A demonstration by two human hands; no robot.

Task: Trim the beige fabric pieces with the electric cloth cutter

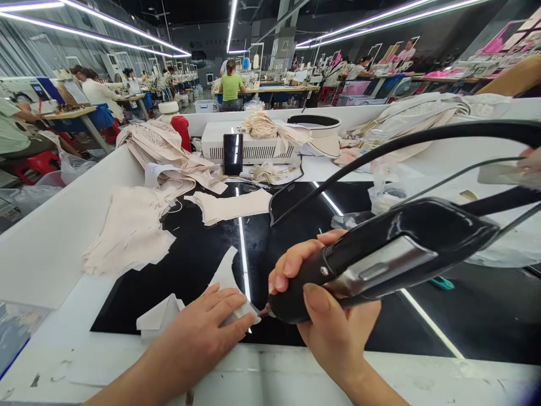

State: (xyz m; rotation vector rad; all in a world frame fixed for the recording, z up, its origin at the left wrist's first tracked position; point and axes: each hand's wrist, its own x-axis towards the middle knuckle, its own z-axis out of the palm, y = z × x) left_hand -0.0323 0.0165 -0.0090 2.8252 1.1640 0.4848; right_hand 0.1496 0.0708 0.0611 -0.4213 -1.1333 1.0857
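My right hand (pixel 325 304) is wrapped round the front of a black hand-held tool (pixel 393 254) with a thick black hose (pixel 422 138) running off to the right. Its small tip (pixel 264 310) touches the edge of a pale cut fabric piece (pixel 226 276) lying on the glossy black work surface (pixel 198 248). My left hand (pixel 203 332) lies flat, fingers stretched out, pressing that piece down right beside the tip.
A stack of cream fabric pieces (pixel 131 231) lies at the left, more heaped cloth (pixel 164 146) behind it. A white box unit (pixel 249 144), a black phone-like slab (pixel 233 153) and a white tub (pixel 319 132) stand at the back. Other workers sit at sewing tables beyond.
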